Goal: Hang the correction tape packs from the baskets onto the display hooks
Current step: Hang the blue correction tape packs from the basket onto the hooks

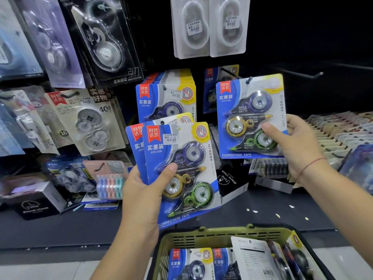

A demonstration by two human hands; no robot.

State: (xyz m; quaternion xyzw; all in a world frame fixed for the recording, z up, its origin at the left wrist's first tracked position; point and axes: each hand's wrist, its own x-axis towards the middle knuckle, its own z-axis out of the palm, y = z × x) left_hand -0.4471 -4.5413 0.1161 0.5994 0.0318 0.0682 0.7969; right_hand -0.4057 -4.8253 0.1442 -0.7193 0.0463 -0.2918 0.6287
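Above the basket (222, 232), left hand (141, 190) tight around fanned packs (181, 154), right hand (296, 142) around one pack (248, 118).

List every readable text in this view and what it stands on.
"CORRECTION TAPE", "ADS-2308": single pack in the right hand.
"CORRECTION TAPE", "ADS-2308": front pack in the left hand.
"GRAVITATION": black pack, upper left.
"40", "16": grey pack.
"Alarm clock": black box, centre shelf.
Price stickers and fine print: too small to read.
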